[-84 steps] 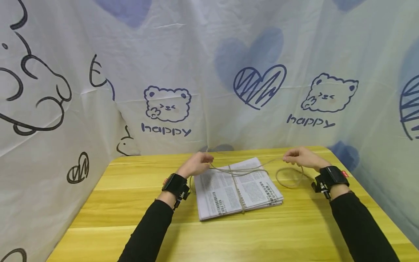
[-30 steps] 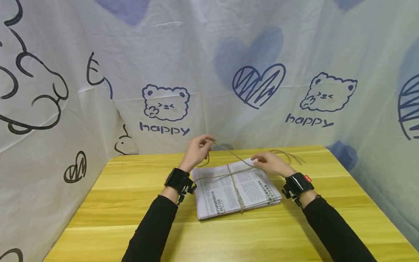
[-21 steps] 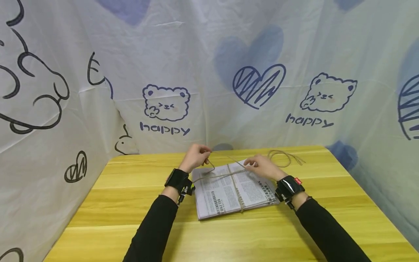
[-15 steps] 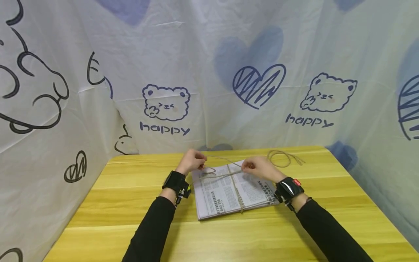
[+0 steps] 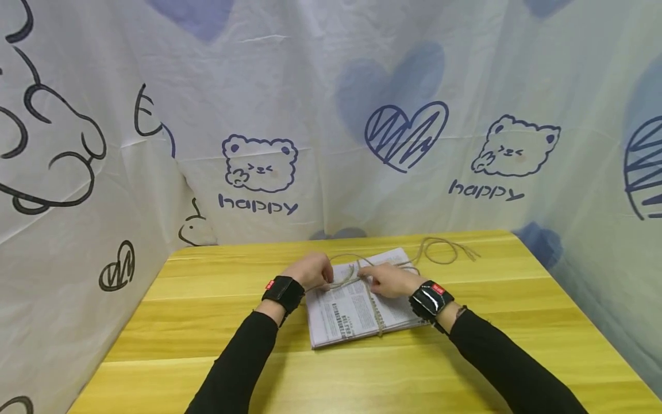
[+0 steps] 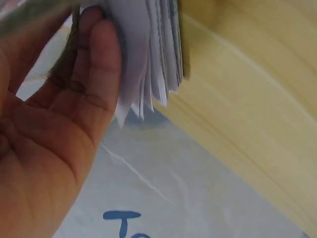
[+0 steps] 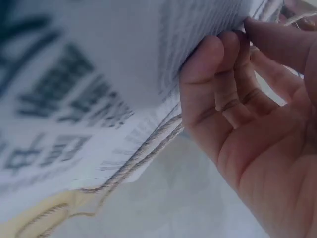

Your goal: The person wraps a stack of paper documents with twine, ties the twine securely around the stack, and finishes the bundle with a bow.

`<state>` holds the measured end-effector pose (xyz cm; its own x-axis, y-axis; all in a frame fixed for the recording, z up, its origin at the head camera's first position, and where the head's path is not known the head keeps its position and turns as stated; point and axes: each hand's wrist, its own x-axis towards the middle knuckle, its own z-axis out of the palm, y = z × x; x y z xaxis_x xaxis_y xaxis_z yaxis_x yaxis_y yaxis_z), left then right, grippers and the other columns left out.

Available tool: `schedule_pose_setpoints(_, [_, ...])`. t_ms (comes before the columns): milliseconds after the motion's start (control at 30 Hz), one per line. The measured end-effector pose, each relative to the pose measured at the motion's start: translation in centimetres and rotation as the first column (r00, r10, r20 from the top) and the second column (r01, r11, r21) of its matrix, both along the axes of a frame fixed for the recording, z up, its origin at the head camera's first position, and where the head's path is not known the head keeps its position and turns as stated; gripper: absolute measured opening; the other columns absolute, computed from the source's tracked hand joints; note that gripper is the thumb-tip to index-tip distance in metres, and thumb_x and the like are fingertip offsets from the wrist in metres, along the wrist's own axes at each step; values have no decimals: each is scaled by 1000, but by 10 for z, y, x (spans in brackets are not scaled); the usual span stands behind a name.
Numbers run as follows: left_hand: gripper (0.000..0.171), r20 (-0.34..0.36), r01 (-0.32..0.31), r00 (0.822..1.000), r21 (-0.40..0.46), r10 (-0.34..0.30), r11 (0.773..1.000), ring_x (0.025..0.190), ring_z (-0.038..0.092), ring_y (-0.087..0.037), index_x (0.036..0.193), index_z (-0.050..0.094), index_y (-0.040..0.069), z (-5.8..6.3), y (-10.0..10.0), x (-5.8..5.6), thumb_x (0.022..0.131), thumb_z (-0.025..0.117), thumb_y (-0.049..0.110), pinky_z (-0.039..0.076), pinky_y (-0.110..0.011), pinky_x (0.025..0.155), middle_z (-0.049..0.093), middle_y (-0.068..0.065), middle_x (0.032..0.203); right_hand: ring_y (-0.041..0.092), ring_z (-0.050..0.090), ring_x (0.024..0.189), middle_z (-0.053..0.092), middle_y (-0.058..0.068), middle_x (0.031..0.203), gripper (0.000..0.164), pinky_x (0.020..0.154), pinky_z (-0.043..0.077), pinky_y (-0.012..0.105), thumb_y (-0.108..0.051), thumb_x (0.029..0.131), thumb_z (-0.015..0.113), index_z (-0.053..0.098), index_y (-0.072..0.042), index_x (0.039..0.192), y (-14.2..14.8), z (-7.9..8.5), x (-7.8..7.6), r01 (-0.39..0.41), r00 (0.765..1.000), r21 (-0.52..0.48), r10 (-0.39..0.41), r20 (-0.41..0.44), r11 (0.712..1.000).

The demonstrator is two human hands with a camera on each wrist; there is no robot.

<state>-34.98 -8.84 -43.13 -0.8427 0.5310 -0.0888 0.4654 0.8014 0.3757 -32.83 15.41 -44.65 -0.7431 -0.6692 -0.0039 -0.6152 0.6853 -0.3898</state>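
Note:
A stack of folded newspapers (image 5: 324,319) lies on the table, with twine (image 5: 376,310) running across it both ways. Over its upper left part, my left hand (image 5: 312,270) holds a strand with curled fingers. In the left wrist view the twine (image 6: 37,16) passes over that hand's fingers (image 6: 105,54), close against the paper edges (image 6: 148,54). My right hand (image 5: 390,280) pinches the twine where the strands cross, its other fingers folded over the print. Doubled twine (image 7: 143,151) runs beneath those fingers in the right wrist view. The exact pinch point is partly hidden.
A loose loop of twine (image 5: 445,263) with frayed ends lies behind the stack to the right. The wooden table (image 5: 207,345) reaches back to a white printed curtain (image 5: 331,115), which also closes off both sides.
Both hands have come down and closer together at the twine crossing; the right moved left from beyond the stack. The loose twine has shifted to the back right. A short bent strand now shows between the hands.

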Motion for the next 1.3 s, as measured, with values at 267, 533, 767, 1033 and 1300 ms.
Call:
schedule_pose_setpoints(267, [11, -29, 52, 998, -68, -54, 996, 68, 52, -15, 78, 75, 12, -2, 18, 0, 83, 72, 2, 41, -26, 60, 65, -1, 79, 15, 55, 78, 66, 7, 91, 16, 72, 46, 32, 3, 89, 63, 67, -8, 100, -9, -6, -2, -17, 992, 3, 17, -129, 1000])
schedule_pose_setpoints(533, [25, -151, 5, 988, -71, -16, 997, 61, 43, -14, 64, 59, 13, -6, 25, -6, 84, 63, -1, 34, -26, 55, 47, 1, 68, 16, 59, 83, 64, 3, 89, 11, 75, 49, 32, 0, 95, 58, 62, -9, 99, -5, -8, -2, -83, 981, -18, 78, -175, 996])
schedule_pose_setpoints(767, [24, -171, 20, 985, -54, -29, 998, 61, 44, -13, 60, 64, 12, -4, 20, -11, 79, 69, -2, 34, -25, 53, 49, 3, 63, 14, 61, 77, 68, 3, 84, 13, 71, 49, 28, 4, 90, 62, 69, -7, 89, -1, -5, -6, -103, 978, -70, 88, -190, 992])
schedule_pose_setpoints(1033, [17, -45, 134, 990, -57, -136, 989, 56, 38, -12, 63, 74, 8, 1, 24, -8, 75, 75, -4, 30, -23, 50, 47, 6, 58, 13, 61, 78, 68, 3, 84, 25, 73, 50, 28, 10, 83, 63, 74, -9, 94, -5, -8, -6, -152, 963, -36, 140, -229, 988])
schedule_pose_setpoints(1300, [43, -205, 22, 979, 16, -19, 1000, 52, 21, -13, 51, 42, 13, -1, 19, -9, 79, 60, -14, 19, -26, 50, 26, 2, 55, 10, 58, 76, 65, 0, 81, 21, 72, 49, 28, 9, 84, 59, 66, -10, 86, -4, -11, -8, -159, 968, -86, 138, -212, 983])
